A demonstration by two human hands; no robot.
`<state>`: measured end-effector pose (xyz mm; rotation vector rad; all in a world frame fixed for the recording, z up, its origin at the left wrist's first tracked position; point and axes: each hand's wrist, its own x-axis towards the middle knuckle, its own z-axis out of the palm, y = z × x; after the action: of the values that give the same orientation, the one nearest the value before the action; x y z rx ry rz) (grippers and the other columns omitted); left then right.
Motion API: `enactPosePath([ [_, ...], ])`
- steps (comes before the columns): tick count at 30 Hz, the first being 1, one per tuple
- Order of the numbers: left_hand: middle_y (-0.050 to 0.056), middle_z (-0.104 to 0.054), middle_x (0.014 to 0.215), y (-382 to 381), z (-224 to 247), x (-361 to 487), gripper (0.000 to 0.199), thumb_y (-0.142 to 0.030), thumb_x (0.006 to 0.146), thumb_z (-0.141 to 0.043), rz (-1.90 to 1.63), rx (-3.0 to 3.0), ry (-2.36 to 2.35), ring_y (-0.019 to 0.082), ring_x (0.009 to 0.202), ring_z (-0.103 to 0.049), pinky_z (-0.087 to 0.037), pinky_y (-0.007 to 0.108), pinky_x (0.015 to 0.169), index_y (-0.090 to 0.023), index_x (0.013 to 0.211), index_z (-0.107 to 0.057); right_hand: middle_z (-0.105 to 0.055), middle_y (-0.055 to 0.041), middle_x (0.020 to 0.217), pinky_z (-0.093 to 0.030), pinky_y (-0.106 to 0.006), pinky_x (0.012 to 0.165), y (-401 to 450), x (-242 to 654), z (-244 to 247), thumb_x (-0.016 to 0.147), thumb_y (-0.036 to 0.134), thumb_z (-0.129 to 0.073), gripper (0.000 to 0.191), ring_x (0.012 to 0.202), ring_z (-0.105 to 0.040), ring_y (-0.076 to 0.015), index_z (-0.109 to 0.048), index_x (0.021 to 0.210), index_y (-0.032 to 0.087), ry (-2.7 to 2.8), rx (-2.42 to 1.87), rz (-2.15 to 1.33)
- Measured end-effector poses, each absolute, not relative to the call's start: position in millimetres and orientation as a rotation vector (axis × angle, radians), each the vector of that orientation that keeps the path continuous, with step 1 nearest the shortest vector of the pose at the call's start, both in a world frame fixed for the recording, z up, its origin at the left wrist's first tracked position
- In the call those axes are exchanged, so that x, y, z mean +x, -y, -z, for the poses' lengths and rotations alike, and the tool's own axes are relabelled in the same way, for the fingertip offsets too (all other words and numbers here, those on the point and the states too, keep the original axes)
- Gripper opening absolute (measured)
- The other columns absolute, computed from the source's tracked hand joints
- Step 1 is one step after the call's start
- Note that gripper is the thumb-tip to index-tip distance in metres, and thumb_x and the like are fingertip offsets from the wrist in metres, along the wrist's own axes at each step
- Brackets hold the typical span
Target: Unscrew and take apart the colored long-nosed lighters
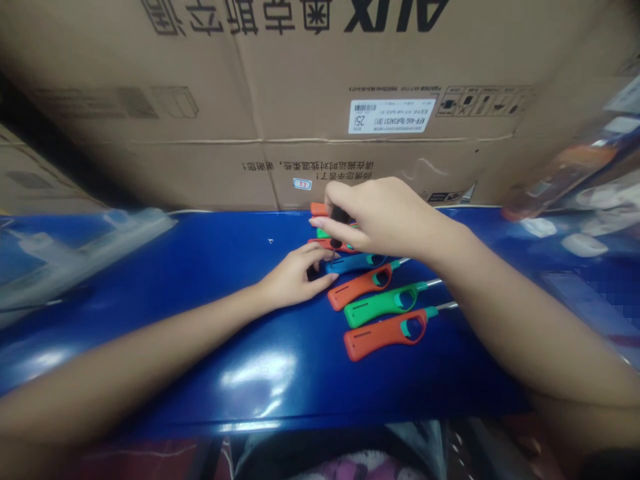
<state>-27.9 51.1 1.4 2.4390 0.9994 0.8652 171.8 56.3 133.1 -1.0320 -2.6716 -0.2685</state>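
Note:
A row of long-necked gas lighters lies on the blue tabletop point(190, 340). My left hand point(290, 277) has its thumb and fingers around the butt end of a blue lighter point(356, 264), steadying it on the table. Above it, my right hand point(390, 217) grips a small screwdriver point(340, 215) by its dark handle. The thin shaft points down at the blue lighter's end; the exact contact is too small to tell. Nearer me lie an orange lighter point(357, 289), a green lighter point(377, 308) and another orange lighter point(383, 337). More lighters behind are partly hidden by my right hand.
A large cardboard box point(200, 153) stands along the table's back edge. A clear plastic bag point(100, 250) lies at the left. Toward the right are an orange-capped clear container point(560, 180) and a white rounded object point(584, 245). The table's front edge runs below my arms.

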Motion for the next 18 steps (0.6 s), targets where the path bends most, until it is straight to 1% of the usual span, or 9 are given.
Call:
enactPosePath([
  [1,0.006,-0.064,0.099,-51.4,-1.3,-27.7,0.027,-0.031,0.091,-0.066,-0.875,2.441,-0.996,0.016,0.08,-0.06,-0.053,0.03,0.072,-0.016,0.113,-0.065,-0.072,-0.0075,0.088,-0.029,-0.031,0.059,-56.1,172.0,-133.0,0.1,0.04,-0.039,0.033,0.07,-0.059,-0.0196,-0.059,0.11,0.016,2.676,-1.006,0.263],
  [3,0.005,-0.064,0.096,-52.3,-0.5,-27.6,0.022,-0.03,0.09,-0.067,-0.893,2.436,-0.992,0.015,0.077,-0.059,-0.052,0.029,0.072,-0.016,0.107,-0.063,-0.072,-0.0077,0.097,-0.031,-0.03,0.061,-55.3,172.2,-132.9,0.098,0.031,-0.041,0.029,0.072,-0.06,-0.0185,-0.057,0.115,0.016,2.683,-0.944,0.202],
  [5,0.004,-0.064,0.094,-53.0,0.4,-27.7,0.02,-0.029,0.089,-0.068,-0.909,2.432,-0.991,0.015,0.075,-0.058,-0.051,0.028,0.07,-0.016,0.103,-0.062,-0.072,-0.0086,0.105,-0.034,-0.03,0.063,-54.4,172.0,-132.9,0.094,0.027,-0.044,0.03,0.075,-0.061,-0.0179,-0.055,0.12,0.014,2.686,-0.901,0.138],
  [7,0.003,-0.064,0.093,-53.2,0.8,-27.9,0.018,-0.029,0.089,-0.068,-0.907,2.439,-0.99,0.015,0.075,-0.058,-0.05,0.028,0.07,-0.017,0.102,-0.061,-0.072,-0.0086,0.1,-0.034,-0.03,0.064,-54.0,171.7,-133.0,0.095,0.033,-0.046,0.03,0.075,-0.061,-0.0185,-0.056,0.116,0.014,2.684,-0.908,0.144],
  [9,0.003,-0.064,0.091,-53.0,0.4,-27.9,0.017,-0.029,0.09,-0.067,-0.89,2.443,-0.987,0.015,0.076,-0.058,-0.049,0.028,0.071,-0.017,0.101,-0.062,-0.072,-0.0081,0.095,-0.034,-0.03,0.063,-54.4,171.5,-132.8,0.099,0.039,-0.043,0.031,0.075,-0.061,-0.0193,-0.058,0.112,0.015,2.685,-0.942,0.173],
  [10,0.002,-0.064,0.09,-52.8,0.1,-27.8,0.017,-0.029,0.09,-0.067,-0.884,2.441,-0.983,0.015,0.076,-0.058,-0.049,0.028,0.071,-0.017,0.1,-0.062,-0.072,-0.0084,0.095,-0.033,-0.03,0.063,-54.8,171.6,-132.6,0.099,0.039,-0.041,0.032,0.076,-0.061,-0.0195,-0.058,0.112,0.015,2.684,-0.954,0.18],
  [12,0.002,-0.063,0.089,-52.6,-0.3,-27.8,0.015,-0.028,0.089,-0.067,-0.882,2.437,-0.972,0.015,0.075,-0.057,-0.049,0.027,0.07,-0.017,0.099,-0.062,-0.072,-0.0099,0.102,-0.033,-0.03,0.063,-55.8,172.0,-132.2,0.098,0.032,-0.041,0.031,0.077,-0.061,-0.0195,-0.056,0.118,0.014,2.682,-0.954,0.176],
  [14,0.002,-0.063,0.09,-52.7,-0.4,-27.9,0.015,-0.027,0.089,-0.067,-0.903,2.439,-0.96,0.014,0.074,-0.057,-0.049,0.026,0.069,-0.017,0.097,-0.061,-0.071,-0.0108,0.105,-0.033,-0.03,0.062,-56.3,172.5,-132.1,0.094,0.028,-0.043,0.035,0.076,-0.061,-0.0195,-0.052,0.124,0.013,2.684,-0.951,0.161],
  [18,0.001,-0.063,0.087,-53.0,-0.7,-28.5,0.014,-0.026,0.088,-0.068,-0.901,2.459,-0.961,0.014,0.075,-0.057,-0.048,0.026,0.069,-0.017,0.096,-0.06,-0.071,-0.0079,0.089,-0.031,-0.029,0.06,-55.1,172.0,-133.2,0.1,0.042,-0.04,0.036,0.069,-0.059,-0.0192,-0.057,0.116,0.015,2.694,-0.963,0.211],
])
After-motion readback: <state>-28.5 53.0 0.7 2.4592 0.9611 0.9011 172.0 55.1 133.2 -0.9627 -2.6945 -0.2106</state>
